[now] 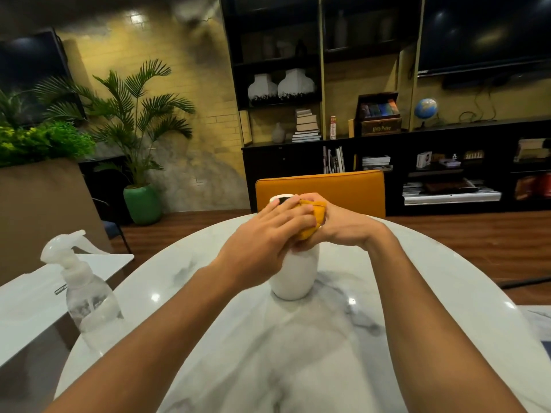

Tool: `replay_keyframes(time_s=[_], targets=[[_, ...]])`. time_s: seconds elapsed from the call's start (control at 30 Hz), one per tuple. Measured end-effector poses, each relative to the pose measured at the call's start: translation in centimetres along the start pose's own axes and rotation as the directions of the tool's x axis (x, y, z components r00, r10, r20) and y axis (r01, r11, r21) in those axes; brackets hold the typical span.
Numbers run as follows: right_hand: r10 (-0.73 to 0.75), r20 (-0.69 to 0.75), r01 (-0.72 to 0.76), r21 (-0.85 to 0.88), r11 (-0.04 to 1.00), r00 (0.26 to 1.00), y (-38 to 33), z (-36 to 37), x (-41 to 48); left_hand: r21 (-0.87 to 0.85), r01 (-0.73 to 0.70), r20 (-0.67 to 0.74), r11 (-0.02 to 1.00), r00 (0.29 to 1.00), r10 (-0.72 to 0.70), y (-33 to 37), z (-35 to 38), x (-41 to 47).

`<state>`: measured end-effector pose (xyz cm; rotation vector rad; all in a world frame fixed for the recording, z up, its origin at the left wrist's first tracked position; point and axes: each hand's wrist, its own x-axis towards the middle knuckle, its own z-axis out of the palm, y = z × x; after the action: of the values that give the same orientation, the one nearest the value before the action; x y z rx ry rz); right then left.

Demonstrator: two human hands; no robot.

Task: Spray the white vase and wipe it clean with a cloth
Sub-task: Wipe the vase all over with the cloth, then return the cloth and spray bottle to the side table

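Observation:
A white vase stands upright near the middle of the round marble table. My left hand wraps over its upper part, fingers curled round the neck just below the rim. My right hand grips a folded yellow cloth and presses it against the right side of the vase's neck. The clear spray bottle with a white trigger head stands at the table's left edge, apart from both hands.
An orange chair back rises behind the far table edge. A second white tabletop adjoins on the left. Shelves with books, vases and a globe line the back wall; potted plants stand at left.

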<state>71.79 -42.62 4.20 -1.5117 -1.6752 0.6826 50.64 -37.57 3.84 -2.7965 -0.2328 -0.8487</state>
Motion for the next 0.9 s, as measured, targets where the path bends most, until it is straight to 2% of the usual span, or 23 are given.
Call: replay_keyframes(time_s=[0.2, 0.4, 0.57, 0.63, 0.7, 0.8, 0.9], targets=[[0.052, 0.027, -0.051, -0.037, 0.998, 0.998, -0.2, 0.0, -0.2, -0.081, 0.057, -0.16, 0.995, 0.985, -0.069, 0.0, 2.0, -3.5], [0.091, 0.04, -0.088, -0.067, 0.994, 0.995, -1.1, -0.1, -0.5, -0.158, 0.071, -0.255, 0.985, 0.961, -0.111, 0.6, 2.9, -5.7], [0.12, 0.036, -0.115, -0.125, 0.985, 0.992, -2.7, -1.3, -1.7, -0.331, 0.149, -0.357, 0.932, 0.894, -0.27, 1.6, 2.2, -5.4], [0.115, -0.008, -0.115, -0.159, 0.981, 0.993, -4.0, -1.7, -2.8, -0.434, 0.219, -0.373, 0.874, 0.839, -0.396, 2.0, 1.3, -4.8], [0.078, -0.056, -0.086, -0.162, 0.983, 0.995, -5.4, -2.0, -3.8, -0.574, 0.295, -0.325, 0.764, 0.775, -0.543, 2.3, 0.0, -3.9], [0.041, -0.088, -0.054, -0.148, 0.988, 0.995, -7.3, -1.6, -5.2, -0.747, 0.358, -0.175, 0.56, 0.707, -0.685, 2.3, -2.2, -2.5], [0.058, -0.069, -0.066, -0.119, 0.991, 0.996, -9.4, -1.1, -5.7, -0.838, 0.407, -0.019, 0.363, 0.644, -0.765, 1.5, -4.5, -1.0]])
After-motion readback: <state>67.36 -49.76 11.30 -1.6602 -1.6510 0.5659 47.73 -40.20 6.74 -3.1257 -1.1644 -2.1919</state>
